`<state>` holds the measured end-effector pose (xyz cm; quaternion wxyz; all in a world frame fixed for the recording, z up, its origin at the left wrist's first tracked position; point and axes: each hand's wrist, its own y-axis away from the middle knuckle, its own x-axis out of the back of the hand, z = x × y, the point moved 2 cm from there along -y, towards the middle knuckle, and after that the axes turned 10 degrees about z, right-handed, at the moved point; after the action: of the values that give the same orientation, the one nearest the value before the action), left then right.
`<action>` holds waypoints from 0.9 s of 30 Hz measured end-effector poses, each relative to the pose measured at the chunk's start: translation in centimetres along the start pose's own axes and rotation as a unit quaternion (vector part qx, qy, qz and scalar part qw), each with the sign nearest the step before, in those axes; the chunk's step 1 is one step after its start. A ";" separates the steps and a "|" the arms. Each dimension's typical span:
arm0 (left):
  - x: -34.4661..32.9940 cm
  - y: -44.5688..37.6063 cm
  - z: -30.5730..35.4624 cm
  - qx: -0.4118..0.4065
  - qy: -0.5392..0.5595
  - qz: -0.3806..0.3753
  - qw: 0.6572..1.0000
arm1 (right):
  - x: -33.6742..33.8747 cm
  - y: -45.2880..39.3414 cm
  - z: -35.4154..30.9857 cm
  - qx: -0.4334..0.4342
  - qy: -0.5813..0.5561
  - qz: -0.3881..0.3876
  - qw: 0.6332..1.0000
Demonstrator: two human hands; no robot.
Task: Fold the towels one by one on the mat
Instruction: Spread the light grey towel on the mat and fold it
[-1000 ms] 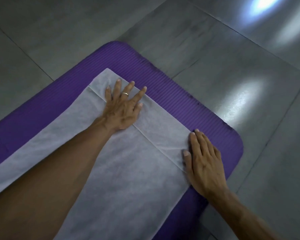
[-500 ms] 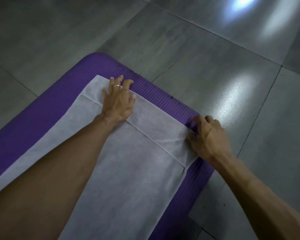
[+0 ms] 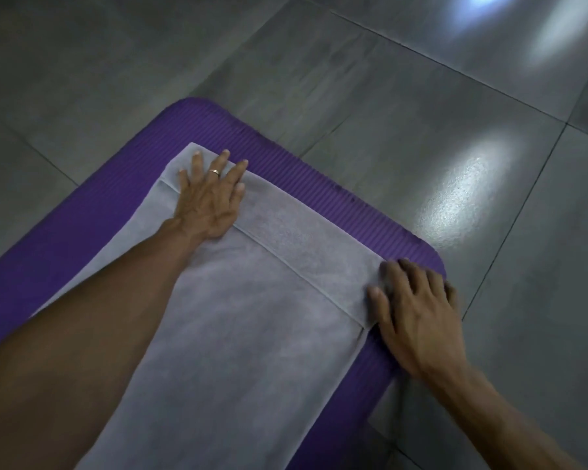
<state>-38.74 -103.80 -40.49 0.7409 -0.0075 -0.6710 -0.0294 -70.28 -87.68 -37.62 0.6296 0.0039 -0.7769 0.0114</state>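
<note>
Towel [image 3: 238,334] flat on mat [image 3: 336,195], far end folded over, looks thin, limp, light, best pinched at far corners; left hand [image 3: 211,195] spread flat on fold, right hand [image 3: 418,310] blurred, fingers loosely on right corner.

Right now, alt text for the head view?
Two bare hands press a grey towel flat on a purple mat: left hand near its far corner, right hand at its right edge. Grey floor tiles surround the mat.
</note>
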 end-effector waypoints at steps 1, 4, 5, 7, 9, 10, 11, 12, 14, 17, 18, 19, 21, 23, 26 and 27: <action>0.2 -0.2 0.1 -0.004 0.012 0.005 1.000 | 0.3 -1.2 -0.8 -0.004 -0.023 0.015 1.000; 1.4 -0.9 0.0 -0.040 0.066 0.026 0.997 | 0.1 -4.4 -2.4 -0.024 -0.061 -0.018 0.998; 1.9 -1.1 0.0 -0.051 0.082 0.041 0.994 | 0.0 -5.1 -2.7 -0.036 -0.080 -0.040 0.995; 3.2 -1.1 -0.2 -0.055 0.092 0.062 0.992 | 0.2 -5.9 -2.8 -0.083 -0.154 -0.074 0.982; 4.6 -0.7 -0.6 -0.057 0.086 0.080 0.991 | 0.9 -5.8 -2.8 -0.129 -0.237 -0.097 0.958; 5.3 -0.2 -1.0 -0.056 0.084 0.085 0.991 | 1.3 -5.5 -3.0 -0.150 -0.281 -0.102 0.943; 5.9 0.4 -1.5 -0.056 0.086 0.091 0.990 | 1.8 -4.9 -3.4 -0.168 -0.321 -0.106 0.926; 6.3 1.2 -2.2 -0.056 0.090 0.093 0.990 | 2.4 -4.3 -3.9 -0.182 -0.353 -0.112 0.911; 7.0 3.4 -3.7 -0.067 0.092 0.096 0.989 | 3.7 -2.7 -5.6 -0.183 -0.385 -0.138 0.894; 8.0 7.4 -6.2 -0.064 0.082 0.132 0.986 | 5.4 0.2 -9.0 -0.135 -0.382 -0.179 0.897; 8.4 8.9 -7.2 -0.056 0.076 0.151 0.984 | 5.8 1.4 -10.2 -0.119 -0.374 -0.188 0.900; 8.8 10.4 -8.1 -0.050 0.079 0.167 0.981 | 6.3 2.6 -11.5 -0.105 -0.369 -0.198 0.902; 9.7 13.5 -10.0 -0.049 0.110 0.182 0.976 | 7.0 5.2 -14.0 -0.079 -0.359 -0.215 0.905; 10.5 17.1 -12.1 -0.053 0.148 0.184 0.970 | 7.7 7.9 -16.7 -0.048 -0.334 -0.226 0.914; 11.4 22.7 -15.5 -0.042 0.184 0.180 0.965 | 8.3 11.6 -20.4 0.022 -0.257 -0.225 0.940; 11.5 24.4 -16.7 -0.041 0.192 0.182 0.964 | 8.4 12.7 -21.7 0.043 -0.230 -0.218 0.948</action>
<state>-19.74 -80.66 -30.01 0.8477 -0.1536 -0.5017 0.0776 -51.09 -74.45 -25.06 0.4204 0.2025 -0.8794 -0.0943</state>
